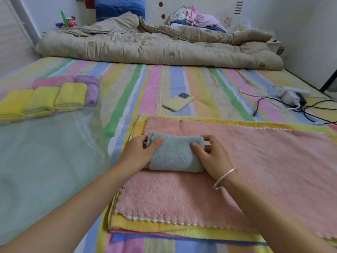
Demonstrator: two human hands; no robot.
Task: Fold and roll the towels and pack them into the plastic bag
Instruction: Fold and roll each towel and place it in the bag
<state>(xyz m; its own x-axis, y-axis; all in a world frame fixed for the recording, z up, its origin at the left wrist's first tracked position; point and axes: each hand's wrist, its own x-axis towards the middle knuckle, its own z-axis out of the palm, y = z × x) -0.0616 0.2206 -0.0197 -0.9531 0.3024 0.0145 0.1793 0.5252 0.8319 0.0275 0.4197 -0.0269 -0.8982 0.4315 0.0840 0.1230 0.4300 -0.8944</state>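
Observation:
A grey-green towel (175,154), rolled into a short cylinder, lies on a flat pink towel (255,161) that tops a stack of spread towels. My left hand (140,152) grips the roll's left end, thumb on top. My right hand (209,156) holds its right end, a silver bangle on that wrist. To the left a clear plastic bag (45,161) lies flat on the bed, with several rolled yellow towels (43,102) and pink and purple rolls (73,81) packed at its far end.
A cream phone (177,102) lies on the striped sheet beyond the stack. A power strip with chargers and cables (291,99) sits at the right. A beige quilt (155,46) is bunched across the far bed, with clothes (197,19) behind it.

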